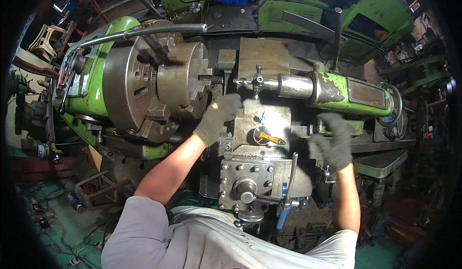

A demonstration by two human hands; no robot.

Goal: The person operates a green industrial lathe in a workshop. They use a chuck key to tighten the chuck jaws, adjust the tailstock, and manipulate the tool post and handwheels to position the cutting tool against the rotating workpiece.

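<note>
I count two gloved hands, my left hand [219, 118] and right hand [337, 143]. Chucks before me: two, larger chuck [126, 83] and smaller chuck [179, 83]. One each: drill bit [243, 82], tailstock [356, 91], tailstock handwheel [399, 100], square tool post [260, 172], yellow-handled tool [273, 138].

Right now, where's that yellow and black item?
In the head view, the yellow and black item lies slightly right of centre on the metal slide, between your gloved left hand and right hand.

Machine wkshp, metalworking: big green-painted metal lathe [260, 153] w/ round grey steel chuck [180, 83], long green metal tailstock [353, 93] w/ round metal handwheel [400, 107]; dull green floor [41, 225] strewn w/ thin cables [57, 245] & brown angular metal frame [107, 192].
</note>
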